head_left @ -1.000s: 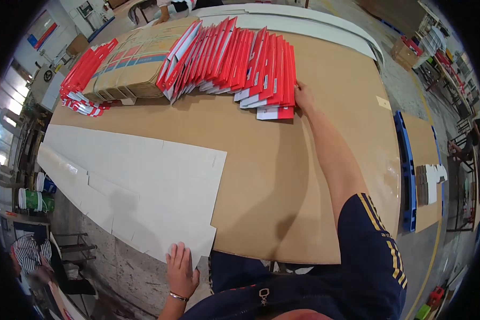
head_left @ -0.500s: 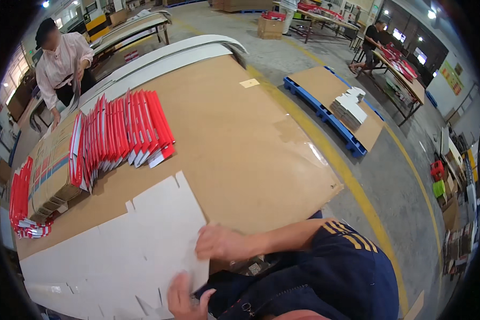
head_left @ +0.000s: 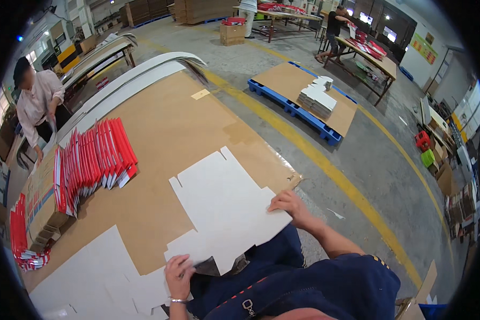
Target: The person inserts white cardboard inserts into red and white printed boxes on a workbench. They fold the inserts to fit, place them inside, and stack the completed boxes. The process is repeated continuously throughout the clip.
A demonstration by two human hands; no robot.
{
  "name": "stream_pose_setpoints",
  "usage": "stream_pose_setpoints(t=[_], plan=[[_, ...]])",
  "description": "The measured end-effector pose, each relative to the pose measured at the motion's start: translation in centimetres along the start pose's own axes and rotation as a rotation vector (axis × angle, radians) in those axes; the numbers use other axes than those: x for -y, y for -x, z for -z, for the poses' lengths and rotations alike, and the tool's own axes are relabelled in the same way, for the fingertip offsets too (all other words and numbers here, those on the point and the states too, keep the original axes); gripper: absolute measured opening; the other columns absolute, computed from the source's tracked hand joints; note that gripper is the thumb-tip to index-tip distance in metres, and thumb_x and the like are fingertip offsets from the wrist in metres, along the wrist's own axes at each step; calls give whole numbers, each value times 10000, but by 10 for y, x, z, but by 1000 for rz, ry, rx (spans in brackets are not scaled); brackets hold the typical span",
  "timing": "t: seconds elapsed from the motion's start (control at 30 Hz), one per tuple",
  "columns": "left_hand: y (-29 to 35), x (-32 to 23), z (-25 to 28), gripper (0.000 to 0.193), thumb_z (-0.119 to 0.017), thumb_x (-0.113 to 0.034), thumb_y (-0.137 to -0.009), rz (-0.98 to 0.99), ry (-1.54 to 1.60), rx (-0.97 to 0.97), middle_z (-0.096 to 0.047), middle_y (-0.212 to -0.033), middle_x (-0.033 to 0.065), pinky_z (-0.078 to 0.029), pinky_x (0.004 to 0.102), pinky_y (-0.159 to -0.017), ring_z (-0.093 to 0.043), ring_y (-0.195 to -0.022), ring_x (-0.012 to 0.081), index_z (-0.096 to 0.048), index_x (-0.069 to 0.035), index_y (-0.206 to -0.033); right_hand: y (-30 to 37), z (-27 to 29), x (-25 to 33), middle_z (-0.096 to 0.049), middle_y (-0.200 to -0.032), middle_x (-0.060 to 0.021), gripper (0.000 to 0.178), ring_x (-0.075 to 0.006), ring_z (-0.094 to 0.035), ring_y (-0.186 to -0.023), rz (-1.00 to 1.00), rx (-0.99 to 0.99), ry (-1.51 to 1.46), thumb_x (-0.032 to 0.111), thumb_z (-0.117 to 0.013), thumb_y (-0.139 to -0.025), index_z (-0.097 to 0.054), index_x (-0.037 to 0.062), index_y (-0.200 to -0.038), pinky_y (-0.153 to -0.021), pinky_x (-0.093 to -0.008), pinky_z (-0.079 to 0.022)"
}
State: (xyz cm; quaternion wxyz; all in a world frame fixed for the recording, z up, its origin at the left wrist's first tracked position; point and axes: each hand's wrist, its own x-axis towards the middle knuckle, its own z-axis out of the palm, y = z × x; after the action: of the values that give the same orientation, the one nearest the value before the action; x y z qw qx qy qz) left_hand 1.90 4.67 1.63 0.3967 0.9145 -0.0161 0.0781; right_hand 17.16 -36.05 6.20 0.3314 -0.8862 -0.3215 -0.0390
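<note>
Brown tabletop [head_left: 165, 128], white cardboard [head_left: 218, 192], blue pallet [head_left: 298, 113], grey floor [head_left: 368, 170]

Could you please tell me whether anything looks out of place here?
Yes: a thin white scrap lies on the grey concrete floor, right of the bare right hand holding the notched white cardboard sheet, resembling stray litter.

A strapped brown cardboard bundle [head_left: 44, 197] lies toward the far left corner of the table [head_left: 154, 106]; a small pale yellow label [head_left: 200, 94] lies near its far right corner; beyond its far edge stands a co-worker [head_left: 41, 98]; past its right edge, a broad yellow stripe [head_left: 308, 150] crosses the floor, a red crate [head_left: 422, 140] beside a green tub [head_left: 428, 157] farther right.
</note>
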Motion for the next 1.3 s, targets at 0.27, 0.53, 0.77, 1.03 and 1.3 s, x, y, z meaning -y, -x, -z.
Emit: stream_pose_setpoints(t=[0.27,0.53,0.77,1.03,1.3], plan=[[-14,-25,-43,363,-727,-98,-750,-242,-442,-72,-543,-1375,140,-281,524,-1111,-421,-1337,367,-670,-26,-1101,33,-30,0,-643,-1062,-31,672,-232,-612,-968,-109,-229,44,181,-809,-666,-557,106,-1285,-910,-411,-428],[-56,-49,-92,277,-663,-151,-840,-52,-62,-159,-571,-1356,97,-119,626,-1148,-391,-1372,384,-683,-46,-1095,7,-50,12,-616,-993,-61,835,-126,-594,-839,-764,-355,-190,222,-826,-750,-398,49,-1446,-747,-310,-503],[-74,-70,-119,736,-613,-440,-871,-175,-505,151,-257,-1587,109,-37,728,-1101,-143,-1487,336,-389,-54,-1456,50,-92,28,-593,-1164,-88,544,-166,-612,-1009,-859,-375,-992,202,-679,-920,-452,-13,-1366,-848,-290,-506],[-68,-95,-122,1013,-780,-441,-717,-256,-383,266,-193,-1599,159,-83,684,-1133,-101,-1495,341,-291,2,-1486,32,-118,35,-694,-935,-89,218,-153,-631,-860,-819,-327,-506,174,-588,-948,-682,-22,-929,-730,-324,-489],[-56,-86,-121,988,-671,-595,-766,-167,-291,370,-212,-1601,131,-57,632,-1169,-87,-1503,299,-318,-24,-1491,-17,-104,17,-557,-1313,-227,423,-380,-535,-1227,146,-318,228,-86,-485,-886,-537,-37,-1303,-1013,-439,-440]])
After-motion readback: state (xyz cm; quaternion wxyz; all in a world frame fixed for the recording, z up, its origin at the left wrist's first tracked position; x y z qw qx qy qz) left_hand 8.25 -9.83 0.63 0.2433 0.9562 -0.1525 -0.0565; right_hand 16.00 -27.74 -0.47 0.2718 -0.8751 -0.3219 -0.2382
